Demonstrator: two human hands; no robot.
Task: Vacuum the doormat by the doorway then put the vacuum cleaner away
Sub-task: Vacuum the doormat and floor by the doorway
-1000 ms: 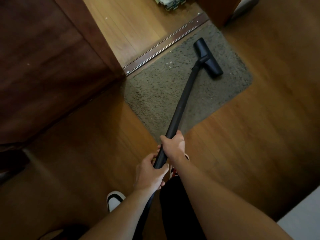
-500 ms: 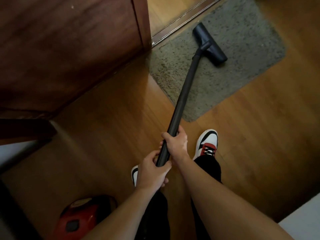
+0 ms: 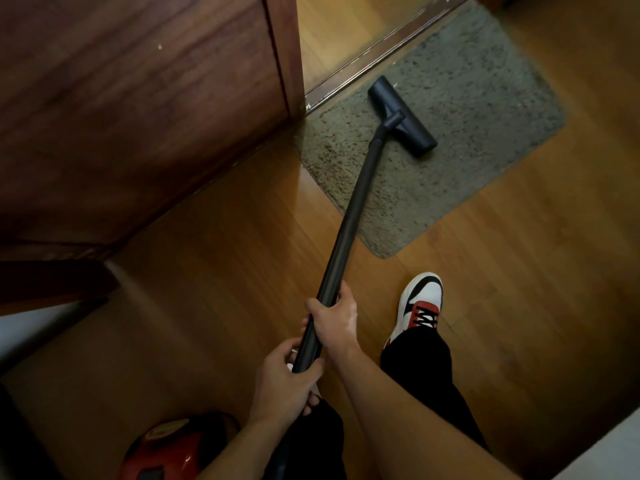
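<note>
Head view: the black wand [image 3: 349, 220] is gripped in both hands. The right hand [image 3: 334, 318] is wrapped round it higher up, on the side nearer the nozzle [image 3: 401, 116], and the left hand [image 3: 284, 386] is closed round it just below, with the fingers [image 3: 343, 294] of both curled about the tube.

From the hands, the wand's long axis runs forward and a little to the right, sloping down to the nozzle. The nozzle is set flat on the grey doormat [image 3: 485, 109], on its left part, just beside the metal threshold strip [image 3: 381, 53] of the doorway. Its bar lies crosswise to the wand and at a slant to the mat's edges.

The mat's wider part lies to the right of the nozzle, so the next stroke is judged to call for a swing rightward. That swing would be led by the right hand, with the left serving as pivot.

A red canister [image 3: 176, 452] is seen on the wooden floor [image 3: 207, 271] at lower left, behind the left hand. Its hose cannot be made out.
</note>
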